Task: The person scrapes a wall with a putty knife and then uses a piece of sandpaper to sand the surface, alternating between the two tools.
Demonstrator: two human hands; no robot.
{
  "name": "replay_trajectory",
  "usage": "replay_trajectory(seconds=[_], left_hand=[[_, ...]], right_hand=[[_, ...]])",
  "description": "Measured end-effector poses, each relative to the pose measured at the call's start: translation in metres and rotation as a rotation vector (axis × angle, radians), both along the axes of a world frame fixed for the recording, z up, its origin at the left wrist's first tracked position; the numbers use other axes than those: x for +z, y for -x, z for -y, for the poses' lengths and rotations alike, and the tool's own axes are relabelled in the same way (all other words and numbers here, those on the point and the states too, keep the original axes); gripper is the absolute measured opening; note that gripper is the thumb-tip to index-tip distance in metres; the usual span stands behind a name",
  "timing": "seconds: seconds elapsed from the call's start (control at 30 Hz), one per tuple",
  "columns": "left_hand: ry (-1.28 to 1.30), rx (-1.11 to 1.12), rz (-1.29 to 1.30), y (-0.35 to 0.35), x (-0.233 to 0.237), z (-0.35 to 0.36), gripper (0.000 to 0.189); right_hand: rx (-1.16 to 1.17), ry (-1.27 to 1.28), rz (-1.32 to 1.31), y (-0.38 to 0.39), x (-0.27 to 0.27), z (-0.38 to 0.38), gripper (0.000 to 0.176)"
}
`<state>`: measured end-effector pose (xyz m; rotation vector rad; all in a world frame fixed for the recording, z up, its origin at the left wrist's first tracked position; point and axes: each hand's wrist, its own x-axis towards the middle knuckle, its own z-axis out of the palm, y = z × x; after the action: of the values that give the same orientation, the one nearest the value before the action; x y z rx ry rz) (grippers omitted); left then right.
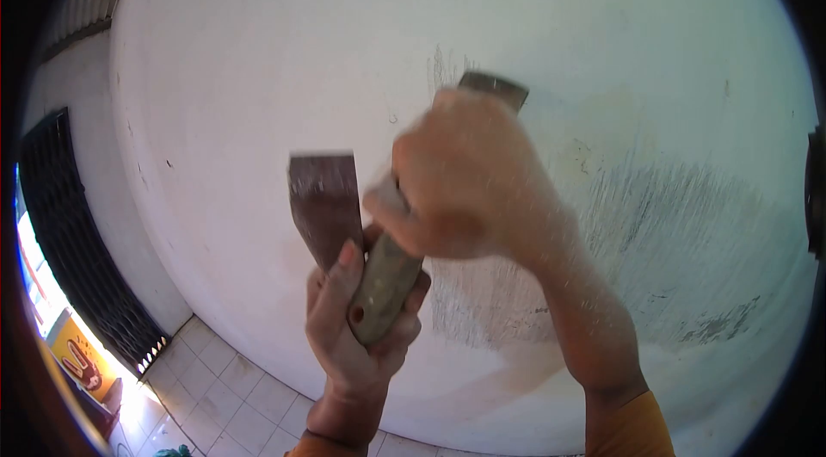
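My right hand (469,173) is closed in a fist around a scraper, its dark flat blade (495,89) showing above the knuckles close to the wall (258,70). A worn grey-green handle (387,289) with a hole in its end comes out below the fist, in line with that blade. Lower left, my left hand (353,328) is closed on a second scraper, whose wide brown-stained blade (325,199) points up; its handle is hidden. The handle with the hole lies in front of my left palm, with fingertips at its right side.
Scraped, grey-streaked patches (662,225) mark the wall at right. Pale flecks hang around my right forearm. A tiled floor (232,379) lies below. At left stand a black folding gate (86,242) and an orange sign (82,358) by a bright opening.
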<state>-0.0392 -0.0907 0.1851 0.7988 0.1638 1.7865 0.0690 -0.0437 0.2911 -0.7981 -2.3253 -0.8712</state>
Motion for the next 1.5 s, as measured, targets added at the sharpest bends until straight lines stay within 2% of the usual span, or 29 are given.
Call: replay_trajectory(seconds=[0.1,0.13,0.3,0.37,0.4,0.47,0.57,0.6,0.67,0.7,0.8,0.9,0.93,1.03,1.07,1.17,1.23,1.27,1.4,1.5], left_hand=[[-0.151,-0.175,-0.048,0.009,-0.027,-0.005,0.032],[-0.03,-0.029,-0.023,0.003,-0.022,0.0,0.032],[-0.138,-0.097,-0.027,0.012,-0.011,-0.016,0.031],[-0.059,-0.085,0.005,0.004,-0.027,-0.006,0.03],[-0.127,-0.101,-0.012,0.004,-0.027,-0.01,0.03],[-0.077,0.046,-0.078,0.006,-0.017,-0.009,0.031],[-0.039,0.079,-0.061,0.002,-0.009,-0.015,0.034],[-0.05,-0.016,-0.059,0.004,-0.017,-0.012,0.033],[-0.106,-0.152,-0.085,0.008,-0.03,-0.011,0.032],[-0.101,-0.118,-0.103,0.009,-0.024,-0.01,0.033],[-0.056,-0.018,-0.145,0.011,-0.009,-0.003,0.035],[-0.011,0.044,-0.126,0.001,-0.011,-0.003,0.039],[0.012,-0.002,-0.164,0.002,-0.018,0.0,0.042],[-0.005,0.012,-0.227,0.001,-0.018,0.0,0.039],[-0.003,0.019,-0.249,0.001,-0.019,0.0,0.039],[0.012,0.035,-0.31,0.003,-0.025,0.004,0.037],[0.081,0.003,-0.248,-0.003,-0.053,0.01,0.031],[0.064,-0.005,-0.263,-0.003,-0.06,0.012,0.03],[0.027,0.006,-0.219,-0.003,-0.037,0.014,0.031],[0.07,-0.015,-0.205,-0.009,-0.047,0.017,0.032]], right_hand=[[-0.006,0.032,0.071,0.001,-0.014,-0.001,0.04],[-0.023,0.039,0.086,0.002,-0.009,0.001,0.04],[-0.064,0.093,0.067,0.005,0.01,0.003,0.041],[-0.027,0.043,0.099,0.001,-0.011,0.0,0.041],[-0.026,0.061,0.11,0.001,-0.012,-0.001,0.041],[-0.04,0.064,0.115,0.003,-0.002,0.002,0.038],[-0.056,0.019,-0.019,0.004,0.007,-0.002,0.037],[0.018,-0.055,-0.026,0.002,-0.005,-0.007,0.038],[-0.035,0.044,0.049,-0.001,-0.015,-0.006,0.038],[-0.064,0.09,0.091,-0.001,-0.015,-0.005,0.038],[-0.046,0.019,0.001,0.005,0.01,0.001,0.038],[-0.026,-0.029,0.034,0.002,-0.003,-0.004,0.039],[-0.063,0.02,0.137,0.002,-0.01,-0.003,0.04],[0.011,-0.007,0.135,0.001,-0.009,-0.003,0.041],[-0.05,0.094,0.088,0.001,-0.003,0.002,0.04],[0.026,0.182,0.098,-0.003,-0.014,0.004,0.037],[0.132,0.122,0.09,-0.007,-0.048,0.0,0.033],[0.124,0.194,0.105,-0.009,-0.057,0.002,0.03],[0.051,0.174,0.024,-0.009,-0.03,0.012,0.031],[0.126,0.098,0.01,-0.013,-0.043,0.007,0.032]])
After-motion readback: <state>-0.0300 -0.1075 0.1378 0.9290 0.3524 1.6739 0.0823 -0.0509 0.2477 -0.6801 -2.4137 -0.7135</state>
